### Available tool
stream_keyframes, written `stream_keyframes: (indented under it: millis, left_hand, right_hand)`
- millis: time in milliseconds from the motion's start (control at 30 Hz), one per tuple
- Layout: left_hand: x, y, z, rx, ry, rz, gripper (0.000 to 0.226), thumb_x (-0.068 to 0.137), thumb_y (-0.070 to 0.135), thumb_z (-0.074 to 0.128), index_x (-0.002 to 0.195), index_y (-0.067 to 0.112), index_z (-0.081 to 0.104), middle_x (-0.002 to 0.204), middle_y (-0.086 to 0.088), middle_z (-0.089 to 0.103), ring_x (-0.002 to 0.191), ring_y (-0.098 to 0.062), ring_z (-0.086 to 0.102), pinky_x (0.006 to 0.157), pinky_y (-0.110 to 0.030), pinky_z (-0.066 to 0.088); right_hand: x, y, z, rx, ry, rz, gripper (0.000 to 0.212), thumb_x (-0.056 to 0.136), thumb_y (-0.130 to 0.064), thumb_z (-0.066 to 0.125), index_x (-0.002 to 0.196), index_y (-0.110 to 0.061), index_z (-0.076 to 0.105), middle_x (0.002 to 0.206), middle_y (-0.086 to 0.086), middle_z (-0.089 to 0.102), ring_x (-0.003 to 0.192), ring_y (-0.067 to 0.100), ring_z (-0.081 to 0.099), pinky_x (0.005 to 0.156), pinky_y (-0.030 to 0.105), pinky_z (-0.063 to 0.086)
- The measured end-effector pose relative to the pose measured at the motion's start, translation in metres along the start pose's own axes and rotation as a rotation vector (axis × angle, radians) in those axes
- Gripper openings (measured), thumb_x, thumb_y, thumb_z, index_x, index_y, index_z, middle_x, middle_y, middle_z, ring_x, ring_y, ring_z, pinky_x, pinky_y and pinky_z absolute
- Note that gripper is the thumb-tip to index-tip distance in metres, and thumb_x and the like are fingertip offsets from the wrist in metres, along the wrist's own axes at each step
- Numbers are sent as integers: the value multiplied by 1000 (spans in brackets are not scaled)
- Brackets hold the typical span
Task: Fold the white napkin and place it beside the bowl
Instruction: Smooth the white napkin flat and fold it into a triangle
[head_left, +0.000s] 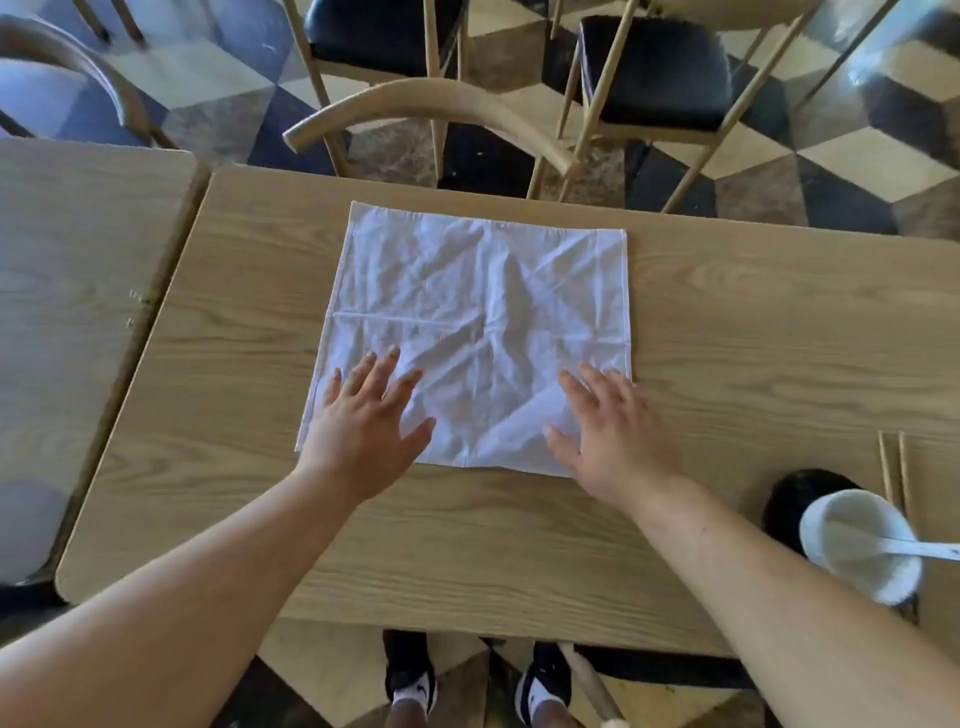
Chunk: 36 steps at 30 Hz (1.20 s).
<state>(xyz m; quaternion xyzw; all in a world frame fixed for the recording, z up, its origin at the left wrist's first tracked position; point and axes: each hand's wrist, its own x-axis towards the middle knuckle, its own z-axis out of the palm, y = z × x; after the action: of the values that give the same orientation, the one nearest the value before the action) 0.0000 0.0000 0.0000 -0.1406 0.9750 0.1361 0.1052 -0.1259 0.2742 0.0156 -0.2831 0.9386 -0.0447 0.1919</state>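
A creased white napkin (478, 312) lies spread flat and unfolded on the wooden table (753, 338), near its far edge. My left hand (366, 421) rests palm down with fingers apart on the napkin's near left corner. Over the near right corner my right hand (610, 431) presses flat in the same way. Neither hand grips the cloth. A white bowl (852, 545) with a white spoon (914, 548) in it stands on a black dish (795, 493) at the table's near right.
A pair of wooden chopsticks (894, 473) lies just behind the bowl. A second table (67, 270) adjoins on the left. Wooden chairs with black seats (654, 67) stand beyond the far edge. My shoes (410, 675) show under the near edge.
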Motion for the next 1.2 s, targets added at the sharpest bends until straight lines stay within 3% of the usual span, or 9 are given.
stream_keyframes:
  millis: [267,433,500,567,700,833,967,1067,1200]
  left_hand:
    - [-18,-24,39,-9,33,30,73,97,66,40,158,28,43,172,-8,31,161,-30,23,128,-59,19]
    - [-46,-33,48,-30,84,25,67,100,59,42,158,26,44,171,-7,34,161,-26,22,130,-55,18]
    - [-58,-36,51,-29,96,30,66,100,57,44,157,24,46,170,-7,36,161,-26,23,130,-55,18]
    - [-66,-39,51,-29,129,44,63,100,54,46,152,21,54,165,-9,43,158,-30,31,128,-56,24]
    - [-67,-46,45,-10,196,99,51,99,45,48,129,13,73,143,-10,66,139,-37,57,104,-60,53]
    - [-61,-49,40,52,252,169,32,96,27,58,111,8,79,121,-10,77,114,-40,72,69,-53,65]
    - [-58,-54,36,110,228,212,16,83,0,78,98,7,78,102,-9,77,87,-40,73,52,-48,60]
    - [-53,-57,33,159,244,273,9,88,2,68,86,9,74,86,-7,71,75,-37,67,48,-46,56]
    - [-45,-58,27,237,233,368,20,92,9,54,76,10,67,77,-7,62,66,-34,61,44,-42,52]
  right_hand:
    - [-24,17,47,-82,45,-74,67,98,-45,59,157,-15,45,163,16,43,150,43,39,121,54,34]
    - [-50,20,57,-44,-44,-112,63,105,-43,45,163,-20,32,175,8,16,162,31,9,129,45,9]
    - [-64,21,61,-64,7,-139,60,103,-32,57,159,-17,42,172,11,27,160,33,21,127,43,13]
    - [-73,25,66,-88,108,-178,56,93,-16,72,147,-10,58,160,15,48,149,37,44,121,47,34]
    - [-75,38,66,-100,220,-166,48,75,4,84,121,-3,72,130,18,69,119,40,67,93,49,61]
    - [-63,47,58,-172,253,-134,30,69,5,84,94,-7,73,93,11,68,82,36,65,60,41,54]
    - [-54,55,58,-196,267,-174,25,70,6,82,88,-7,70,83,11,63,73,35,59,53,42,52]
    - [-51,55,56,-221,289,-191,25,67,6,83,83,-7,69,78,11,61,71,36,59,51,42,50]
    - [-49,55,54,-241,302,-216,27,63,6,84,77,-7,65,74,10,59,66,35,57,50,40,44]
